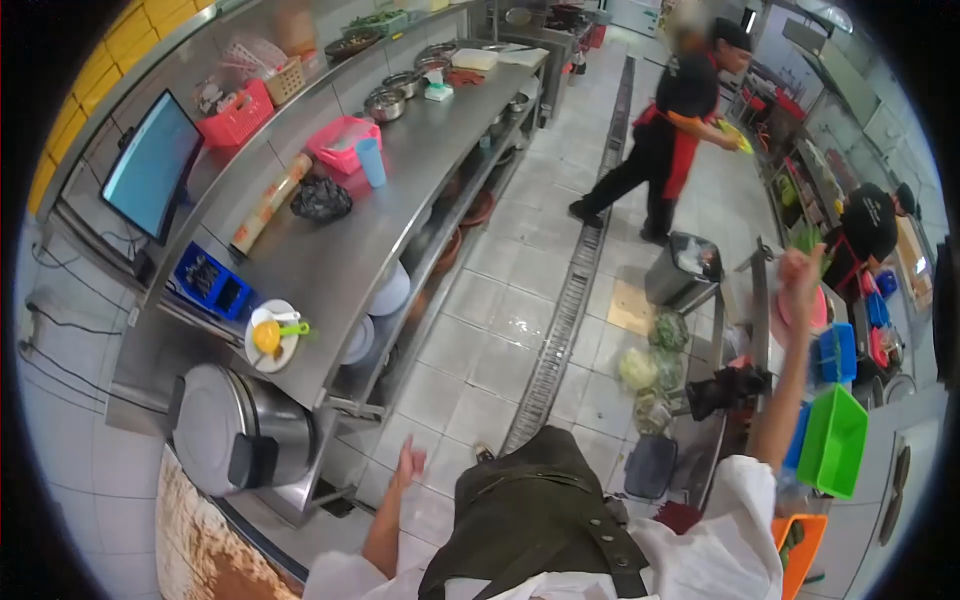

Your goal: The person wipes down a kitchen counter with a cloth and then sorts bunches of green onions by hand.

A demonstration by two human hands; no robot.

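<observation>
My left hand (408,462) is low in the view above the tiled floor, with its fingers apart and nothing in it. The steel counter (400,215) stands beyond it to the left. My right hand (800,275) is raised at the end of my outstretched arm, near a pink basin (804,306) and some green leaves (806,238) on the right side. Its fingers are small and partly blurred, and what they hold, if anything, cannot be made out.
A person (680,120) in black and red walks ahead with a yellow item. Another person (868,225) bends at the right. A trash bin (672,275), bagged vegetables (640,370) and a green crate (833,440) stand right; a steel bin (215,425) stands left.
</observation>
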